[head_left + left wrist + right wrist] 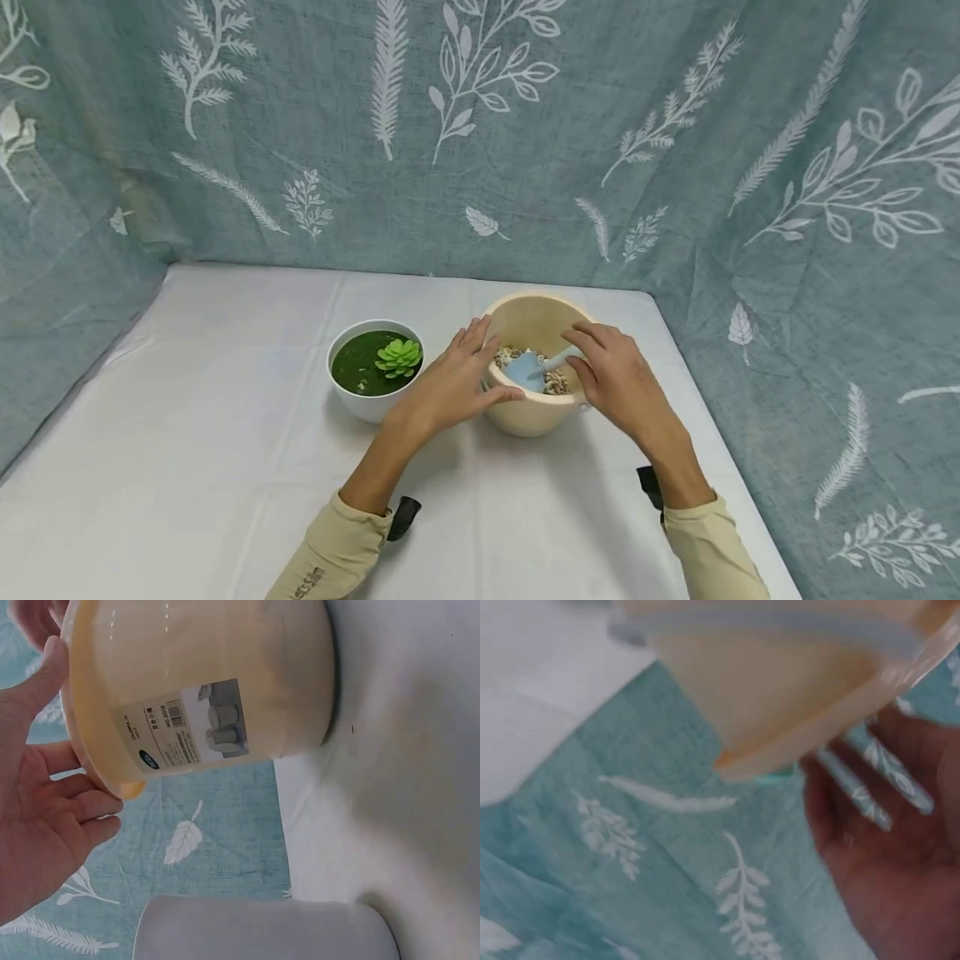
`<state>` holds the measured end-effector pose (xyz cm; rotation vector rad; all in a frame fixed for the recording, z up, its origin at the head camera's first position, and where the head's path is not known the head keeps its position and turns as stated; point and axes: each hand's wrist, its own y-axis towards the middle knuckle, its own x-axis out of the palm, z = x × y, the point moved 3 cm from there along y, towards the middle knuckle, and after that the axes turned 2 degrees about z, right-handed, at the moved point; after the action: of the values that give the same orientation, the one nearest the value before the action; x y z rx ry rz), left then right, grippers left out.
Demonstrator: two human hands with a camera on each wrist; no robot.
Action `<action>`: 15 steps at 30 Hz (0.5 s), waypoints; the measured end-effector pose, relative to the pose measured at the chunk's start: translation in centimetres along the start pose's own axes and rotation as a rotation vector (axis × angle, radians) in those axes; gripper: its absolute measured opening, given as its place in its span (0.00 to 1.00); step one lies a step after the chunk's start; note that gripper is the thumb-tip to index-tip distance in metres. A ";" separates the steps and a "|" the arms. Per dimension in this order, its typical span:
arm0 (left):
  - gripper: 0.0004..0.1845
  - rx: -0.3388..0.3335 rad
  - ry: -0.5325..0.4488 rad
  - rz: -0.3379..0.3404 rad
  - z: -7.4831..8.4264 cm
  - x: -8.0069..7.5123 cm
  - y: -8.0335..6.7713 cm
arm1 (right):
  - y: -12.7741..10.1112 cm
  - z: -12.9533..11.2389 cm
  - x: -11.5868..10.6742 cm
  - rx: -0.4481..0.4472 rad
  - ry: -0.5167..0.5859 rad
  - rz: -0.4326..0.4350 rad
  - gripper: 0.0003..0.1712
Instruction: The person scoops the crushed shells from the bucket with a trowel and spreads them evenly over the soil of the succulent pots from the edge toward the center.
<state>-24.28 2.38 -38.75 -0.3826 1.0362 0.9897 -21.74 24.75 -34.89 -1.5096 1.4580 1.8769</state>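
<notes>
White tablecloth point(225, 467) bears beige pot point(525, 417), seemingly touched between both hands' spread fingers point(471, 337).

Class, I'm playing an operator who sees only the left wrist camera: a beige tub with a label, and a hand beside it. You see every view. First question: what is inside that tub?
Observer: The head view shows pebbles and a small blue scoop in the tub.
Operator: Where is the other hand?
Observer: The right hand is at the tub's right rim, opposite the left hand. Its fingers reach over the scoop's handle, but I cannot tell if they touch it.
Operator: And the white thing at the bottom of my picture?
Observer: A white bowl, left of the tub, with a green plant in it.
</notes>
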 end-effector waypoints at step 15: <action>0.51 -0.017 -0.008 0.009 -0.4 0.1 -0.3 | 5.1 1.9 3.5 -0.094 -0.255 -0.623 0.14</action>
<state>-24.26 2.01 -39.06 -0.3877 1.0240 1.0078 -27.94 23.01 -35.47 -1.4721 0.6841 1.6754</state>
